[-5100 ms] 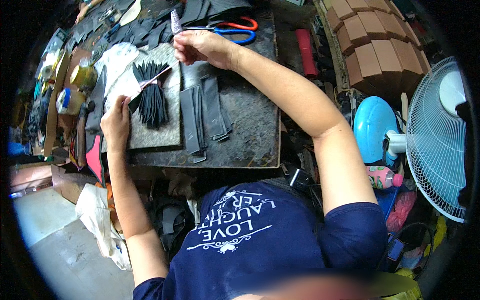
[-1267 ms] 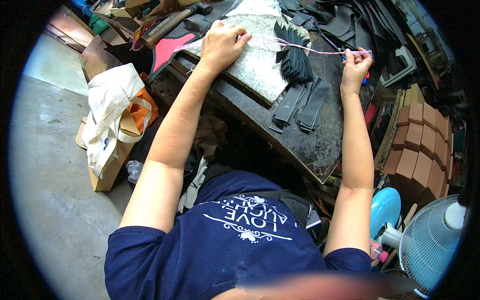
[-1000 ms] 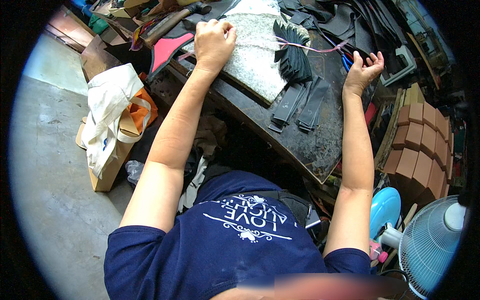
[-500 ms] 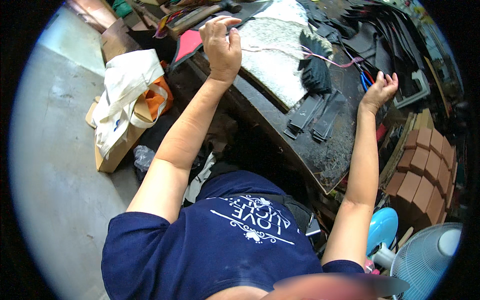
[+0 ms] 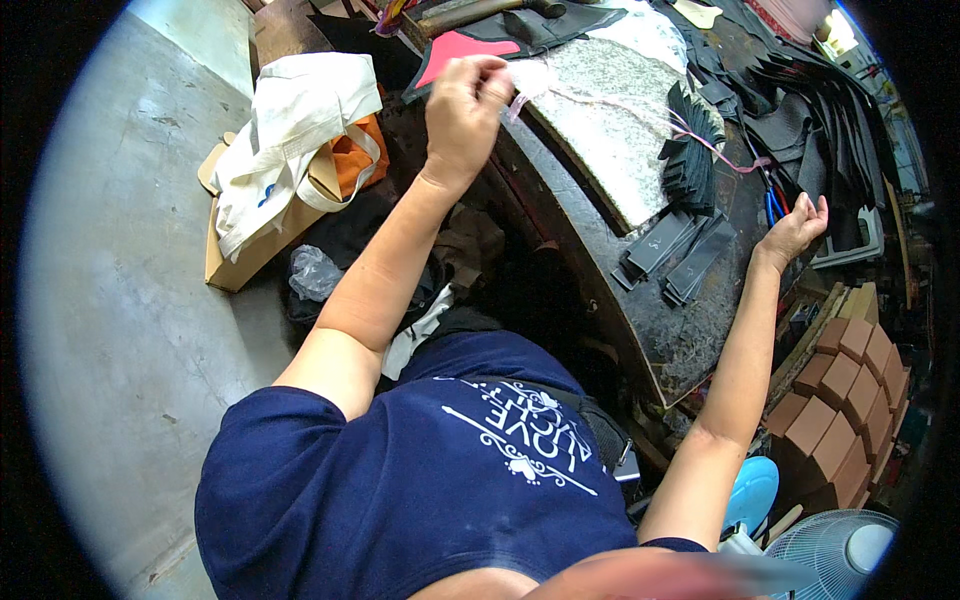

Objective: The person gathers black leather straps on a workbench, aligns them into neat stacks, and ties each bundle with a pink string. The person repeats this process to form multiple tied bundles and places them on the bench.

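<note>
My left hand [image 5: 462,125] is raised over the near-left edge of the workbench, fingers bent together and slightly blurred at the tips. A thin pink string [image 5: 605,100] runs from beside those fingertips across a pale speckled slab [image 5: 600,150]. It passes over a fanned bundle of black strips [image 5: 690,160] and ends in a small loop on the right. Over the bench's right side is my right hand [image 5: 790,235], its fingers loosely curled and apart, with nothing visible in them. Just beyond it lies a tool with blue and red handles [image 5: 773,203].
Grey flat strips [image 5: 655,250] lie near the bench corner. A hammer [image 5: 490,12] and pink-and-black sheet [image 5: 465,50] are at the back. Black sheets [image 5: 830,110] pile up far right. Brown blocks [image 5: 840,400] and a fan [image 5: 835,550] stand right; a white cloth bag [image 5: 300,120] left.
The view has shifted, so the bench sits further right and higher. My left hand remains by the string's near end, which now curls beside the fingers. The right hand stays beside the blue-and-red-handled tool.
</note>
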The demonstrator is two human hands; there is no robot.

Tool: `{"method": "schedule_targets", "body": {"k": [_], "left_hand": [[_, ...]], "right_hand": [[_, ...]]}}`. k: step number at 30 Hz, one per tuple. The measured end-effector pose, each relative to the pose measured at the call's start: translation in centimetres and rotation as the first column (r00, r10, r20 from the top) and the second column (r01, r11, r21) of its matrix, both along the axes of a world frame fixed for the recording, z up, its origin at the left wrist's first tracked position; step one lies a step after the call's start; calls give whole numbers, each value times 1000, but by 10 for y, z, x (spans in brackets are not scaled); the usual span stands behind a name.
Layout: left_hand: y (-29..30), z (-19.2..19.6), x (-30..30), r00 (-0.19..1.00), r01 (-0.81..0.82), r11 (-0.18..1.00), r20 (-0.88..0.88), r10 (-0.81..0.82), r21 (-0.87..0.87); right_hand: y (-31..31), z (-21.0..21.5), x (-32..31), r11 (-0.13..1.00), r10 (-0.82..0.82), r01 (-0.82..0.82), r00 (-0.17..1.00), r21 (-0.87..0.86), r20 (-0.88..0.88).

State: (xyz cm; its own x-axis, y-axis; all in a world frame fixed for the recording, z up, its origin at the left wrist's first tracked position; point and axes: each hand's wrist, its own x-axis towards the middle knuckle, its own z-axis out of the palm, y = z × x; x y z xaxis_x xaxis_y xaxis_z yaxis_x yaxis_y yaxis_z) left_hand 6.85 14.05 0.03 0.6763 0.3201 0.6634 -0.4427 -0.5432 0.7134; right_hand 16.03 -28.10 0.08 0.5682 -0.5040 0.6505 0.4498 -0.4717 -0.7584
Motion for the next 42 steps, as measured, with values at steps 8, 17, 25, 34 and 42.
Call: {"method": "schedule_targets", "body": {"k": [8,17,25,34,42], "left_hand": [[-4,-9,-6,986,56,997,-158,-47,58],[3,-10,-13,948,175,966,-296,-114,188],[4,28,-33,947,197,980,-257,-194,-15],[-17,77,-63,930,368,924,-21,-368,106],[-37,45,3,723,687,702,82,-686,-189]], "right_hand": [[2,1,-1,1000,-8,10,996,25,-89],[1,2,-2,1000,24,-24,1000,3,-17],[78,80,-46,841,311,-257,950,-476,38],[229,85,-112,392,411,-435,871,-811,-269],[226,97,-116,448,525,-424,837,-787,-152]]}}
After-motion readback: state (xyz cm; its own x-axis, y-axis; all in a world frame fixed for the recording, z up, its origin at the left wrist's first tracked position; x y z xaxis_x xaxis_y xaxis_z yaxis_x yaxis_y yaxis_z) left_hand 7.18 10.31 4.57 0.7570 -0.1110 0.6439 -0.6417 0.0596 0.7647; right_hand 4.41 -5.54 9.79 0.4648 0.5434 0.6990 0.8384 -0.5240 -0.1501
